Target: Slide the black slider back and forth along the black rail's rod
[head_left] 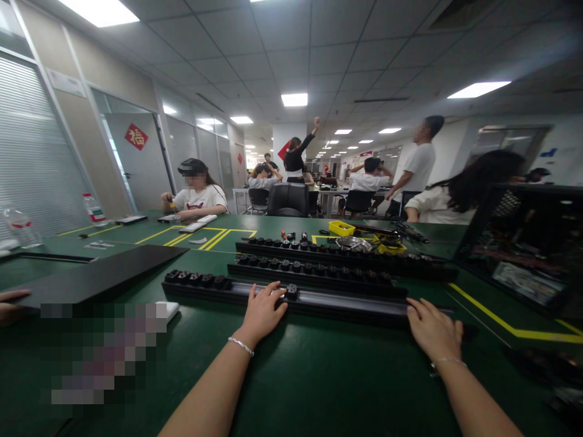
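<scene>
While the left hand (pixel 265 312) sits around the middle of the front black rail (pixel 350 299), fingers loosely spread and tips right by a lone black module (pixel 291 292), the right hand (pixel 435 331) rests at the rail's right end with its fingers partly curled over it. Kinda hard to tell from this angle if either one actually grips anything, tbh. That rail's lying on the green table (pixel 328 376), five more modules (pixel 195 278) bunched at its left end and two loaded rails (pixel 314 271) just behind.
</scene>
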A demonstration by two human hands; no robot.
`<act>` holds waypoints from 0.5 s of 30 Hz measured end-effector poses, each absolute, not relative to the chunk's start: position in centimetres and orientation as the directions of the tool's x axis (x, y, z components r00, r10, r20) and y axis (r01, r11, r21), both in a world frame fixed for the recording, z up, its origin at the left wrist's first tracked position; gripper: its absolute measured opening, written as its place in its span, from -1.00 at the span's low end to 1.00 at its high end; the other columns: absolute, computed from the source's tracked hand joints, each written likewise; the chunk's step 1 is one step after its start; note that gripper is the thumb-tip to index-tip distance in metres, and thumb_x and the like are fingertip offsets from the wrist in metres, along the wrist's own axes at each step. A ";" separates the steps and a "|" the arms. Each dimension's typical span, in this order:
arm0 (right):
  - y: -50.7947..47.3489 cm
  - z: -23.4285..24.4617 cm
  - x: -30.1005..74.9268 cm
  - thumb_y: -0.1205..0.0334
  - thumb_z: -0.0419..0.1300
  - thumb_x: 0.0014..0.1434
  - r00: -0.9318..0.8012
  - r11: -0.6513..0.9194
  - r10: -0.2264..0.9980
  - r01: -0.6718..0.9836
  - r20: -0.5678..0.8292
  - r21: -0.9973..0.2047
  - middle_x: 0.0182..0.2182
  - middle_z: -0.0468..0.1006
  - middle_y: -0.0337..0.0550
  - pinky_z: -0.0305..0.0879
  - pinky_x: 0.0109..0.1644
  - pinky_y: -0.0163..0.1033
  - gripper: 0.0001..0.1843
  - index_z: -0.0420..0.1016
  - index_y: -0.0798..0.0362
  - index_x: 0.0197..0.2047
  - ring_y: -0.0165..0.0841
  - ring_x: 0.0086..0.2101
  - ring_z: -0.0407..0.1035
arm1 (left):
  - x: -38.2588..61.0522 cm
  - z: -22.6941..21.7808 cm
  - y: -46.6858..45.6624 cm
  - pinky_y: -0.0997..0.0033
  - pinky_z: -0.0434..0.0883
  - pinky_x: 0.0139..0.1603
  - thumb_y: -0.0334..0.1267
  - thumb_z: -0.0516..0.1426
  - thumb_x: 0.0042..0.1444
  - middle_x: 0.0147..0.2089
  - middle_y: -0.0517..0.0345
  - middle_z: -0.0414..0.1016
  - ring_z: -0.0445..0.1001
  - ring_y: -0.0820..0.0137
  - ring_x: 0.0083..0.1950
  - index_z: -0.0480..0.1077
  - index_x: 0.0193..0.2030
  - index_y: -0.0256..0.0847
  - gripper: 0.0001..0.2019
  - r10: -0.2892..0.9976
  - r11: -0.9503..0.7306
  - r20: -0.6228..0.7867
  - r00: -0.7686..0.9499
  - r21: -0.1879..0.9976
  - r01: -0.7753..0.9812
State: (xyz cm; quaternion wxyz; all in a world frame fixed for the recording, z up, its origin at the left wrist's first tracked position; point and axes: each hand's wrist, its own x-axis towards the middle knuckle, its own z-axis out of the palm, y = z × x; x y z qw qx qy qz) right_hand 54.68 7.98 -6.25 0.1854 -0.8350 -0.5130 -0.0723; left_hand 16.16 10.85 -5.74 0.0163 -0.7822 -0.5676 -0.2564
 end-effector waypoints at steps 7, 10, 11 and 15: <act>7.8 -6.0 54.1 -0.06 -0.29 0.14 0.479 -0.420 0.817 0.876 0.322 -0.239 0.12 0.26 -0.06 -0.14 0.13 0.21 -0.39 0.31 -0.06 0.11 -0.04 0.08 0.10 | 16.2 -5.8 10.9 -0.08 -0.23 0.27 -0.11 0.01 0.10 0.19 0.20 0.24 0.26 0.31 0.13 0.29 0.00 0.05 -0.69 0.878 -0.361 0.421 0.229 0.267 0.893; 7.7 -5.7 52.8 0.00 -0.26 0.15 0.402 -0.345 0.811 0.916 0.426 -0.207 0.11 0.28 -0.07 -0.15 0.15 0.19 -0.43 0.33 -0.04 0.08 -0.09 0.09 0.08 | 16.2 -5.8 10.9 -0.08 -0.24 0.27 -0.11 0.02 0.09 0.19 0.20 0.24 0.26 0.31 0.12 0.30 0.00 0.06 -0.69 0.881 -0.357 0.415 0.229 0.263 0.896; 7.7 -5.6 52.2 0.01 -0.23 0.15 0.348 -0.292 0.820 0.937 0.455 -0.191 0.09 0.29 -0.06 -0.14 0.15 0.17 -0.45 0.33 -0.02 0.08 -0.11 0.09 0.08 | 16.2 -5.8 10.9 -0.08 -0.25 0.27 -0.11 0.01 0.10 0.18 0.20 0.24 0.26 0.31 0.13 0.30 0.00 0.07 -0.69 0.881 -0.355 0.416 0.227 0.262 0.897; 7.6 -5.3 48.4 0.12 -0.17 0.14 0.104 -0.033 0.839 0.990 0.534 -0.140 0.03 0.38 -0.12 -0.11 0.17 0.08 -0.53 0.39 -0.01 0.01 -0.20 0.05 0.14 | 16.2 -5.9 11.0 -0.09 -0.25 0.27 -0.10 0.01 0.10 0.18 0.21 0.25 0.26 0.31 0.13 0.30 0.00 0.09 -0.69 0.881 -0.353 0.417 0.224 0.263 0.898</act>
